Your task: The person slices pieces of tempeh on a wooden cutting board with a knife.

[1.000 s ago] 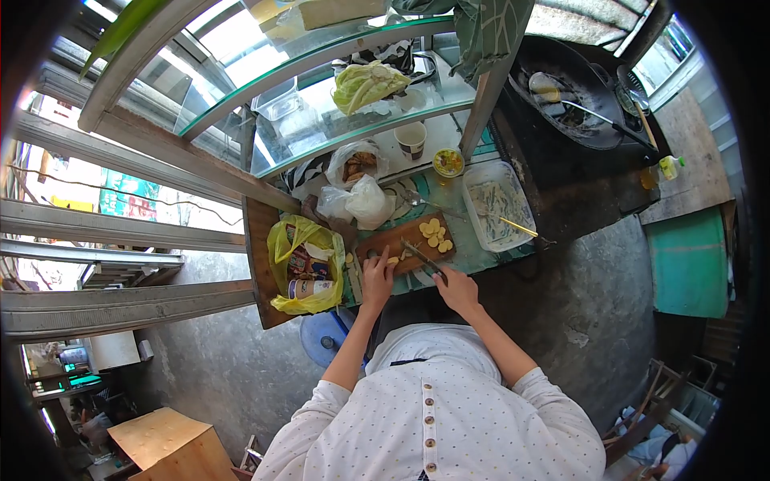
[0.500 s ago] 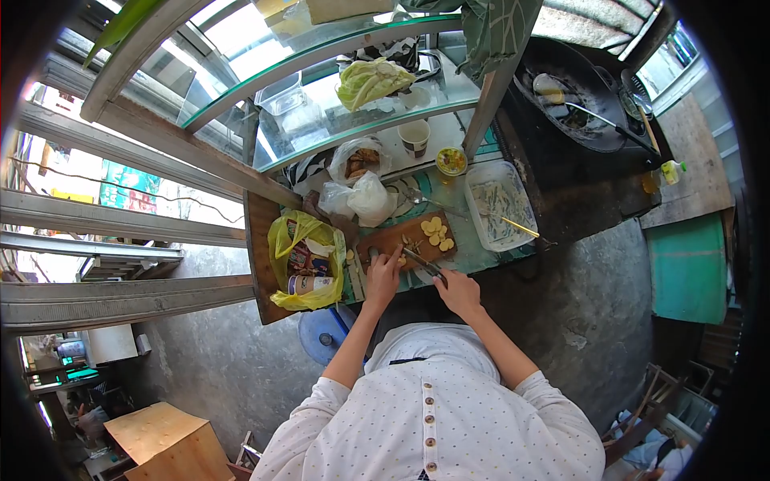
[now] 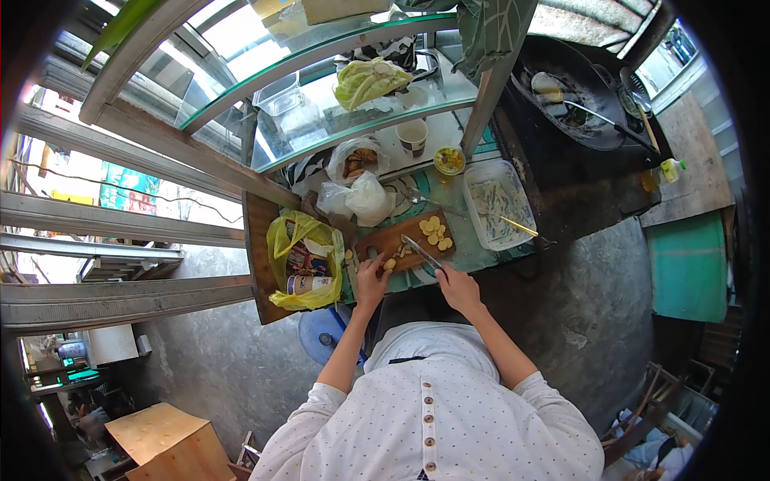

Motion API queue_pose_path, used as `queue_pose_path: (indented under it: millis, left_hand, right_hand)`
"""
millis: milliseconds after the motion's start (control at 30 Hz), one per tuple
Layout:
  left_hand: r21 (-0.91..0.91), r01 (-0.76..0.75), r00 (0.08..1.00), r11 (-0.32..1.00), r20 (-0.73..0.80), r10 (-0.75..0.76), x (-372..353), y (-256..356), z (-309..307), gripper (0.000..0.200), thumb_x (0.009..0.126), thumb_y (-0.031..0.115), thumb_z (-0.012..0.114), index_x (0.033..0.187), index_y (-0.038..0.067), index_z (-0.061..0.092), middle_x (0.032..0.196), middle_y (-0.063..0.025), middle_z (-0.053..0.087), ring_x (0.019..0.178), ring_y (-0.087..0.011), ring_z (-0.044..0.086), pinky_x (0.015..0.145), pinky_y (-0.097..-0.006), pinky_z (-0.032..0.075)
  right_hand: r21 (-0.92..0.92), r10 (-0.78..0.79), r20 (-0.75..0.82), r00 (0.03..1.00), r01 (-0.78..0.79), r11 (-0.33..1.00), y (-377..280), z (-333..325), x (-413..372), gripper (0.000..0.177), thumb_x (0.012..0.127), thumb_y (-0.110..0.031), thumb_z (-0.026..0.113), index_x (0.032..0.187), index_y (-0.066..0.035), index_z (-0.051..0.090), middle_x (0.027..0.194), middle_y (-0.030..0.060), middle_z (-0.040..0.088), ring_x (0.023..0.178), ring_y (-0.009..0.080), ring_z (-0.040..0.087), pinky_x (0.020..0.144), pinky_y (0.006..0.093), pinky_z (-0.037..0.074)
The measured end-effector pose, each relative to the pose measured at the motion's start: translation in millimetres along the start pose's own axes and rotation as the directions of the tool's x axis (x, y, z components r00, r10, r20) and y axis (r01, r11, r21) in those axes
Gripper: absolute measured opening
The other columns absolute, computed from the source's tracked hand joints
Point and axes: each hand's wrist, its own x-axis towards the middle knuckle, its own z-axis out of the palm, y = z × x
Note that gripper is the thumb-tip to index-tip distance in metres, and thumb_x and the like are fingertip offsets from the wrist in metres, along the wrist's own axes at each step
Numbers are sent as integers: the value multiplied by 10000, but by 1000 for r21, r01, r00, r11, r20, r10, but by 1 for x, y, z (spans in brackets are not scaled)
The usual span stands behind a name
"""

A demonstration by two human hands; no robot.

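Note:
My right hand [image 3: 459, 290] is closed round the handle of a knife [image 3: 421, 252], whose blade lies slantwise over the wooden cutting board [image 3: 387, 241]. My left hand [image 3: 370, 284] is at the board's near left part, its fingers closed on a small pale yellow piece of food [image 3: 390, 264]. Small cut bits [image 3: 404, 250] lie between that piece and the blade. Round yellow slices [image 3: 434, 229] are gathered at the board's right end. What kind of food this is cannot be made out.
Left of the board stands a yellow plastic bag [image 3: 281, 255] with packets. Behind are white plastic bags [image 3: 370, 200], a paper cup [image 3: 412, 138] and a small tub [image 3: 450, 160]. A plastic container [image 3: 491, 178] stands right; farther off sits a wok [image 3: 571, 96].
My left hand has drawn back left and down from the blade and now grips the yellow piece. The knife has shifted slightly, and its blade shows more fully over the board.

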Motion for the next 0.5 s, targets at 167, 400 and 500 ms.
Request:
queue_pose_path:
  millis: [167,400,500]
  left_hand:
    - [-31,25,999,999,-33,-26,-7,-2,-4,317,688,60,684,993,4,619,847,-122,587,832,-275,536,745,-357,440]
    - [47,28,998,999,-62,-25,-5,0,0,291,690,114,695,955,13,633,842,-115,587,824,-269,543,750,-358,445]
    - [85,36,997,996,-68,-30,-4,7,-2,300,688,146,700,950,15,634,834,-112,586,821,-268,545,741,-356,448]
  right_hand:
    - [5,-12,87,996,12,1000,-5,7,-1,344,896,-362,378,932,-58,535,811,219,603,784,418,565,683,502,432]
    - [16,-44,212,976,41,999,-1,22,0,368,892,-387,367,971,-80,554,869,215,607,831,405,573,726,486,448]
    - [-7,-31,251,967,34,999,-4,19,-1,369,890,-383,369,971,-79,562,876,213,609,833,404,575,734,483,451]
